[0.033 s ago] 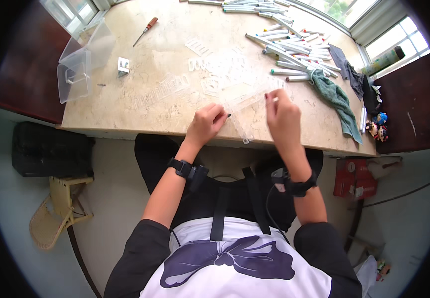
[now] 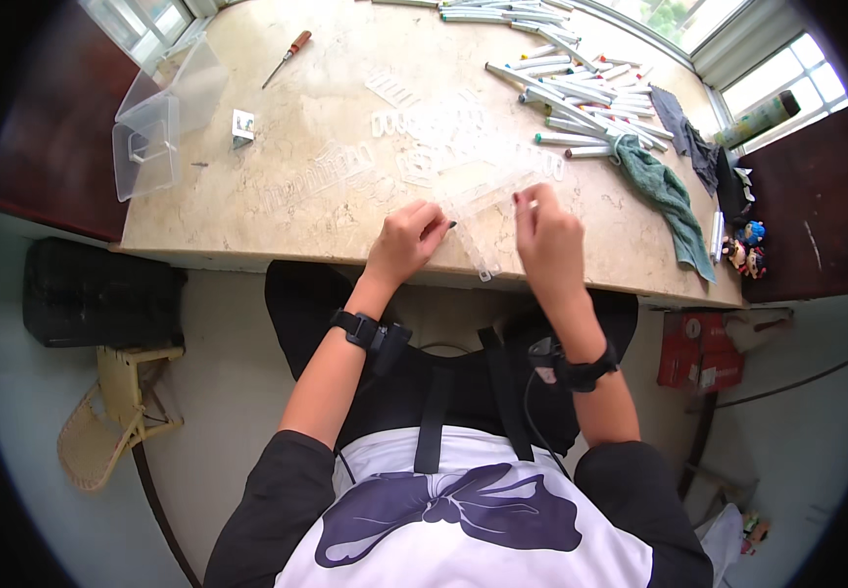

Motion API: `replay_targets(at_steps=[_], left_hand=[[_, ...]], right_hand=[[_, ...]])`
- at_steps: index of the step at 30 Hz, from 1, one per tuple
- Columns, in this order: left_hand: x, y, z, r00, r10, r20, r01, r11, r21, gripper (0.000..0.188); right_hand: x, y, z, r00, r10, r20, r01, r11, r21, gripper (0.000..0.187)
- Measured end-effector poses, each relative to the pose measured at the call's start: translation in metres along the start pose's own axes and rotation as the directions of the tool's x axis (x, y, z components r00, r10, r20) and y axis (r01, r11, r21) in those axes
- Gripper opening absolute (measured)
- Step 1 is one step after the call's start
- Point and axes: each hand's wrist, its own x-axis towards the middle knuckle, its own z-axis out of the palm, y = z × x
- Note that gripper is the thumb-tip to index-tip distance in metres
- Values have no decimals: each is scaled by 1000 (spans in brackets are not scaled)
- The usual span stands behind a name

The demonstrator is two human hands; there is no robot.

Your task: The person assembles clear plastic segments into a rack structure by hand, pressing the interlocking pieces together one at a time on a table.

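Observation:
My left hand (image 2: 408, 241) is closed at the near edge of the table, its thumb and fingertips against a clear plastic strip (image 2: 479, 253) that slants toward the edge. What its fingers hold is too see-through to make out fully. To the right, my right hand (image 2: 551, 243) is closed in a pinch above a second clear strip (image 2: 494, 194). A small pale spot shows between those fingers, too small to name. Beyond both hands lie several clear plastic cut-out pieces (image 2: 331, 174), some slotted like a ladder.
Many capped markers (image 2: 581, 98) are heaped at the back right, with a green cloth (image 2: 661, 201) beside them. At the left stand a clear plastic box (image 2: 145, 147) and a small metal bracket (image 2: 242, 128). A screwdriver (image 2: 289, 57) lies farther back. Small figurines (image 2: 745, 250) sit at the right edge.
My right hand has shifted slightly left and toward me, still pinched. My left hand stays in nearly the same place.

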Motion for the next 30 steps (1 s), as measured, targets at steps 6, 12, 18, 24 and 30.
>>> replay_targets(at_steps=[6, 12, 18, 24, 30], left_hand=[[2, 1, -2, 999, 20, -28, -20, 1000, -12, 11], [1, -1, 0, 999, 19, -49, -21, 999, -35, 11], [0, -1, 0, 999, 14, -38, -16, 999, -45, 9], [0, -1, 1, 999, 23, -37, -25, 999, -42, 8], [0, -1, 0, 999, 17, -38, -18, 1000, -25, 8]], right_hand=[[-20, -4, 32, 999, -49, -5, 48, 997, -57, 15], [-21, 0, 38, 995, -86, 55, 94, 982, -165, 15], [-27, 4, 44, 989, -49, 139, 70, 985, -157, 11], [-25, 6, 47, 978, -7, 207, 46, 982, -181, 6], [-10, -6, 27, 937, 54, 345, 85, 923, -375, 17]])
